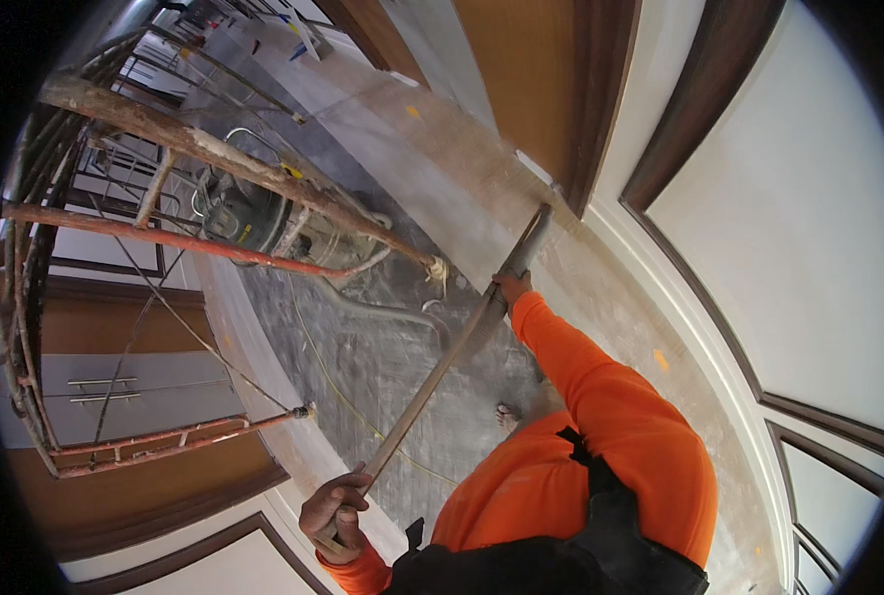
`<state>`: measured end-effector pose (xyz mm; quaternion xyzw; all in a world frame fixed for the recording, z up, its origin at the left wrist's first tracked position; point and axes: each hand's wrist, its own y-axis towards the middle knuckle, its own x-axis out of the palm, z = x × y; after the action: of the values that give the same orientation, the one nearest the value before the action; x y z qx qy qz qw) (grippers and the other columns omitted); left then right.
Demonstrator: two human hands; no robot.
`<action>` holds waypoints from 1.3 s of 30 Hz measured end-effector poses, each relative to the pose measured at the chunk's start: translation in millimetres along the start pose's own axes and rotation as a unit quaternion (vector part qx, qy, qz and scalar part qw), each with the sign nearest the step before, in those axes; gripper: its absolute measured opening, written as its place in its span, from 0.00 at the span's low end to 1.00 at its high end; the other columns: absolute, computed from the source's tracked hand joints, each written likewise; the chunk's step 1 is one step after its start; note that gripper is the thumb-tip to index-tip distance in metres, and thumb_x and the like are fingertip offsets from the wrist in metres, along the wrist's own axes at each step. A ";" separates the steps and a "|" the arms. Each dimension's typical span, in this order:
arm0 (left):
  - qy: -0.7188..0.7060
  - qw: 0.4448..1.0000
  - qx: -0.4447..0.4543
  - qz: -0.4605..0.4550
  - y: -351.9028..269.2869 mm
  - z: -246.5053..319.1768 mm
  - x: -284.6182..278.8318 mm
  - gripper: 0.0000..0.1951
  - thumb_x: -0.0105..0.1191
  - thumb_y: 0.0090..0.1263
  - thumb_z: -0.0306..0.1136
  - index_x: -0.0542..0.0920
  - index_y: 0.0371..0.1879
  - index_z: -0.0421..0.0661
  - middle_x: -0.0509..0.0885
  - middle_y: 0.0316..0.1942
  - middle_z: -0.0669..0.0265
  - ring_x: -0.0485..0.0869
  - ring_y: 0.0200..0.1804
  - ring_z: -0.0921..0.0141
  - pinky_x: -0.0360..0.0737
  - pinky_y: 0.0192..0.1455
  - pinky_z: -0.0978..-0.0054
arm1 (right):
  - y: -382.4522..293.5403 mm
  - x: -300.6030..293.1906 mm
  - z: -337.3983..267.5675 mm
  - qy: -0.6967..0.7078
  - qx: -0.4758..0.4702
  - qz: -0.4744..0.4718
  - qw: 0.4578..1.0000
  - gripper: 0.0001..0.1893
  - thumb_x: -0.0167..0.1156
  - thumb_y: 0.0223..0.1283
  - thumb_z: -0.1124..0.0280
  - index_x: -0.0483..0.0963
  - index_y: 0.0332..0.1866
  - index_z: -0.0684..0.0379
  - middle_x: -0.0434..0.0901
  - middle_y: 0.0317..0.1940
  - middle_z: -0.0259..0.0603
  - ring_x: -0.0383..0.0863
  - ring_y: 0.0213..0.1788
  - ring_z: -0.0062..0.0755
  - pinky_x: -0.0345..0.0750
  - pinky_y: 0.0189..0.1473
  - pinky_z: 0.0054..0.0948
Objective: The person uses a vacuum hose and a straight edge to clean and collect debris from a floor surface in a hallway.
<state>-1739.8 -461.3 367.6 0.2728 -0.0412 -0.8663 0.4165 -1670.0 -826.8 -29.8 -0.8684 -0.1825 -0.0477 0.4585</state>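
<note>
A long pole (421, 398) runs slantwise across the view. My left hand (336, 513) is closed around its near end, low in the picture. Farther along, my right hand (513, 287) grips the pole together with a grey ribbed vacuum hose (394, 311). The hose's end section (535, 236) lies along the pole's far end, at the pale floor strip close to the wall base. From there the hose curves back over the dark floor towards a dusty drum-type vacuum cleaner (241, 219), partly hidden behind scaffold tubes.
A rusty, paint-splashed scaffold frame (211, 149) stands on the left, its lower tube (181, 440) near the cabinets. A yellow cord (323, 372) crosses the dusty floor. Panelled wall (777, 223) and a brown door (531, 89) line the right. A bare foot (507, 418) shows below me.
</note>
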 end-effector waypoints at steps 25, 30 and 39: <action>-0.176 0.946 0.090 -0.257 -120.6 10.1 -31.3 0.20 0.56 0.76 0.37 0.77 0.66 0.53 0.83 0.22 0.60 0.89 0.40 0.58 0.81 0.57 0.44 | -173.4 -283.8 159.5 0.204 -0.065 0.228 0.950 0.37 0.65 0.57 0.74 0.53 0.69 0.61 0.74 0.53 0.56 0.83 0.40 0.52 0.87 0.35 0.50; -0.255 0.923 0.074 -0.279 -129.6 6.4 -11.9 0.21 0.59 0.73 0.33 0.78 0.65 0.48 0.85 0.25 0.59 0.89 0.42 0.58 0.80 0.60 0.44 | -186.2 -336.4 187.4 0.217 -0.092 0.267 0.934 0.33 0.66 0.56 0.74 0.58 0.65 0.63 0.76 0.48 0.53 0.84 0.41 0.49 0.86 0.36 0.48; -0.269 0.914 0.065 -0.296 -135.2 -3.4 -12.4 0.24 0.60 0.70 0.27 0.76 0.66 0.48 0.85 0.26 0.61 0.89 0.42 0.59 0.80 0.61 0.46 | -188.6 -348.9 199.5 0.243 -0.093 0.279 0.924 0.33 0.66 0.53 0.71 0.59 0.64 0.62 0.76 0.46 0.51 0.83 0.39 0.51 0.86 0.37 0.49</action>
<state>-1826.3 -363.7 329.7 0.0560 -0.1250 -0.9860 0.0951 -2078.9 -663.1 -84.9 -0.8850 0.1892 -0.1441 0.4003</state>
